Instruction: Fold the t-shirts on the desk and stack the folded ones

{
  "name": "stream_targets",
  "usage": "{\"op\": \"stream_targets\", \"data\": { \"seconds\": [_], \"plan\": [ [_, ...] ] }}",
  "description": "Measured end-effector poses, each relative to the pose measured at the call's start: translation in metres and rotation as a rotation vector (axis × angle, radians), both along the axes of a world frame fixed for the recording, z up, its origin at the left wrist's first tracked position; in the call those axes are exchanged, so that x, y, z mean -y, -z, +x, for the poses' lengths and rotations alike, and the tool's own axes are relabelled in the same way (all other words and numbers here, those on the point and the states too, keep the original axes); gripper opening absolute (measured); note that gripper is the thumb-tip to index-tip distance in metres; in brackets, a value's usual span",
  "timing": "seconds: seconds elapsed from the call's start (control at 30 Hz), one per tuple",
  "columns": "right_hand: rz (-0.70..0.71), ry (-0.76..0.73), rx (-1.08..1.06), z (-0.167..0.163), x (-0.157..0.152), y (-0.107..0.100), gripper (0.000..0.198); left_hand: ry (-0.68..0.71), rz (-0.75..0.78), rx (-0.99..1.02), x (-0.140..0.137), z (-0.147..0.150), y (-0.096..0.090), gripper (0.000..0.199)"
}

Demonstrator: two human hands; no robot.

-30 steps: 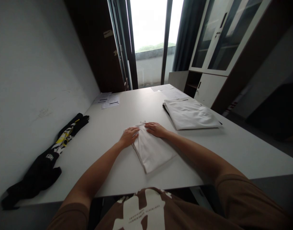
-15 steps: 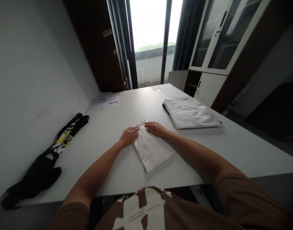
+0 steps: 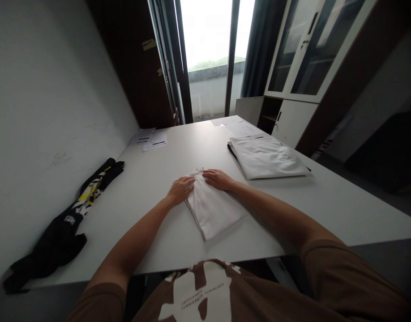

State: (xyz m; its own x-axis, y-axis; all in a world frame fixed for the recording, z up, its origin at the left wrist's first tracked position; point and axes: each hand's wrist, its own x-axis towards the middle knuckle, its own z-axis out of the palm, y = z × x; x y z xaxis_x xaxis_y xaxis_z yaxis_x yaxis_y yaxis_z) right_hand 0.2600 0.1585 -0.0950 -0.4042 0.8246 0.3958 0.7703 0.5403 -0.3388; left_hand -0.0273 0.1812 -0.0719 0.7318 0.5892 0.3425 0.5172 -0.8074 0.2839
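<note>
A folded white garment (image 3: 217, 212) lies on the white table (image 3: 125, 241) in front of me, narrower toward its far end. My left hand (image 3: 181, 189) rests on its far left edge, fingers stretched out and palm down. On the far right part of the same cloth lies my right hand (image 3: 219, 180), also flat with fingers extended. The two hands are a short way apart, with wrinkled cloth between the fingertips. What kind of garment it is, I cannot tell.
Folded white clothes (image 3: 266, 158) with something dark underneath lie at the right. A black garment with yellow and white patterning (image 3: 64, 223) lies along the left wall. Paper sheets (image 3: 154, 140) are at the far left, more papers (image 3: 241, 127) at the far edge. A cabinet (image 3: 294, 118) stands beyond.
</note>
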Motion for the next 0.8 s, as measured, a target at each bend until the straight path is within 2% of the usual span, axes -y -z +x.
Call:
{"op": "stream_targets", "data": {
  "seconds": [0.8],
  "plan": [
    [0.004,-0.003,-0.009,-0.0008,0.0004,-0.0019,0.042,0.010,0.011,0.001,-0.0031,-0.0008,0.0028,0.038]
  ]
}}
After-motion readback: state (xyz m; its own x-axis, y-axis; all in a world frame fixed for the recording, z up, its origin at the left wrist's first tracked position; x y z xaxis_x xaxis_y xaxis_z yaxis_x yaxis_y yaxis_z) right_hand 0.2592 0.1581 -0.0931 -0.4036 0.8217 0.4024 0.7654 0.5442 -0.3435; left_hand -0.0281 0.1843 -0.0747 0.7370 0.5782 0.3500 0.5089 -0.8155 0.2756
